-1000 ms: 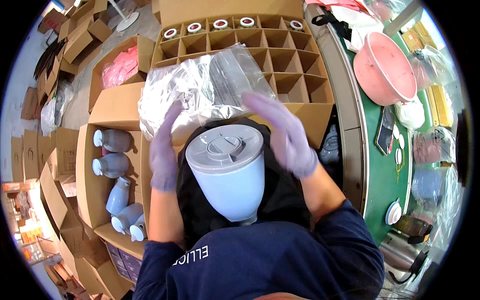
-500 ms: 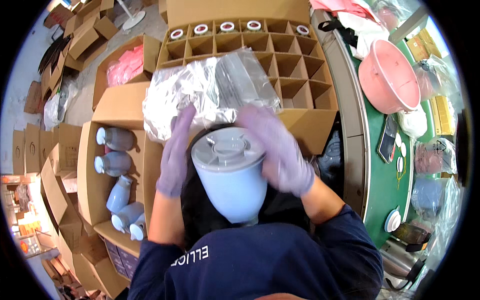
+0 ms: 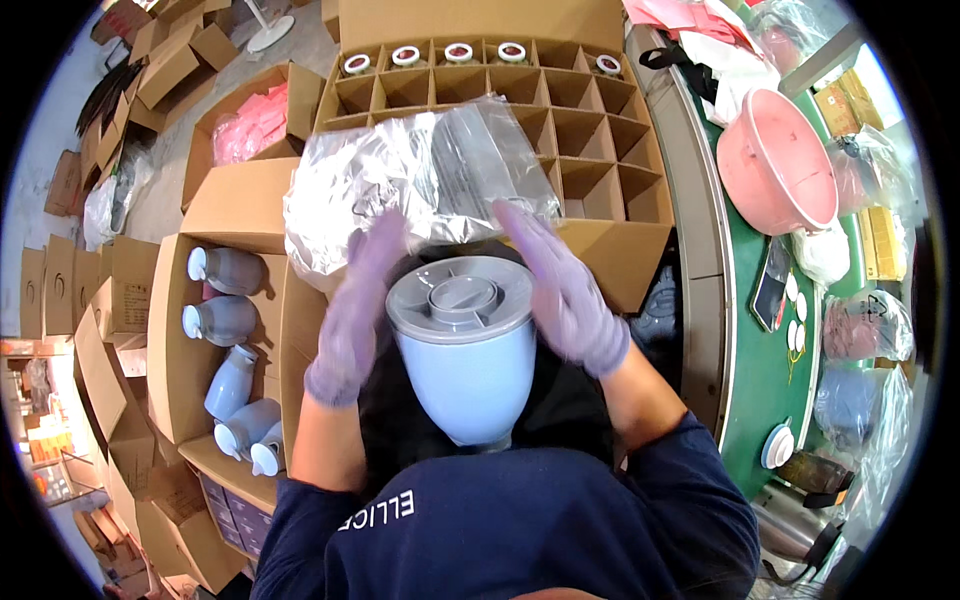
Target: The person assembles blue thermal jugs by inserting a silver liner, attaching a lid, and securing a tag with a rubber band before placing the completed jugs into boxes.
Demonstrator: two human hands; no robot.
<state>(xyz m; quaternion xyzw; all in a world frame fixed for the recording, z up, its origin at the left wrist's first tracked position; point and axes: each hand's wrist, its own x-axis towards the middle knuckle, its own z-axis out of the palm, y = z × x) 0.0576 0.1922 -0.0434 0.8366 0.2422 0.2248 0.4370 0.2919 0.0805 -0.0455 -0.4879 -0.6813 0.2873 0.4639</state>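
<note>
A light blue rounded vessel stands in front of my body, its wide end up and its narrow end down. A grey ribbed round piece with a raised ring in its middle covers the wide end. My left hand, in a blurred purple glove, is raised beside the vessel's left side, fingers stretched out. On the other side my right hand, gloved too, is close to the rim with fingers extended; whether it touches is unclear. Neither hand grasps anything.
Ahead, clear plastic bags lie on a divided carton holding several white-lidded jars. Left is an open carton with several blue jugs. Right, a green table bears a pink basin and a phone.
My right hand has come off the upper right of the grey piece and moved outward. My left hand has shifted slightly right. The grey piece's ribs sit at a different angle.
</note>
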